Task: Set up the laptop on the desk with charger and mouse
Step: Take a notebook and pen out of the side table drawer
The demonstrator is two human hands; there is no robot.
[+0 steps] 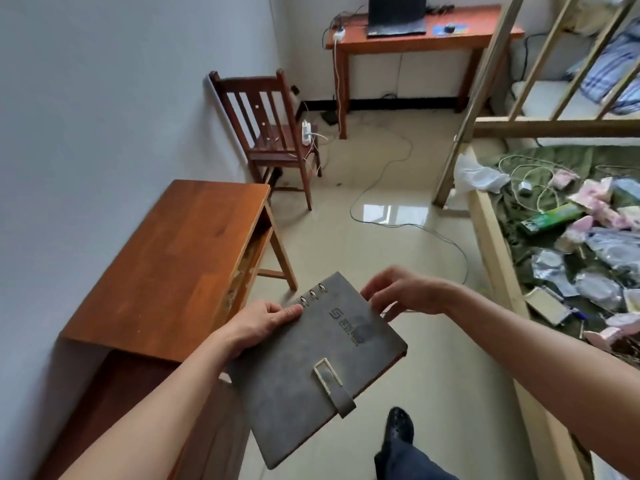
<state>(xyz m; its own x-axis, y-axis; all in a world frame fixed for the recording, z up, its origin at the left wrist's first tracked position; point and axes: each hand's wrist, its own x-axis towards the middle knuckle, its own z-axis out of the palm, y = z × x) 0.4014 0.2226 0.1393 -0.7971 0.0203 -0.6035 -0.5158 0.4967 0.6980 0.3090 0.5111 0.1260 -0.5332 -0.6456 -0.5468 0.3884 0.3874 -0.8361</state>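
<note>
A bare wooden table (166,265) is seen along the left wall (104,98). Just right of it, the left hand (263,320) is clamped on a grey notebook (318,362), thumb laid flat on the cover beside the rings, the other fingers hidden beneath. Above, in the upper middle of the frame, a chair (273,133) is set against the wall with a white power strip (305,132) on its seat. The notebook is held tilted over the floor, its strap closed. Its far edge is gripped by the right hand (405,292), fingers curled together. A shoe (398,427) is seen below the notebook.

At the top of the frame, well apart from both hands, the laptop (396,15) stands open on the desk (415,41); the mouse (553,28) lies on a blue pad to its right. A white cable (336,81) hangs from the desk's left end. A thin cable (381,174) is trailed across the glossy tiled floor (381,244). The right side is filled by a wooden bunk bed (491,244) strewn with packets and cords.
</note>
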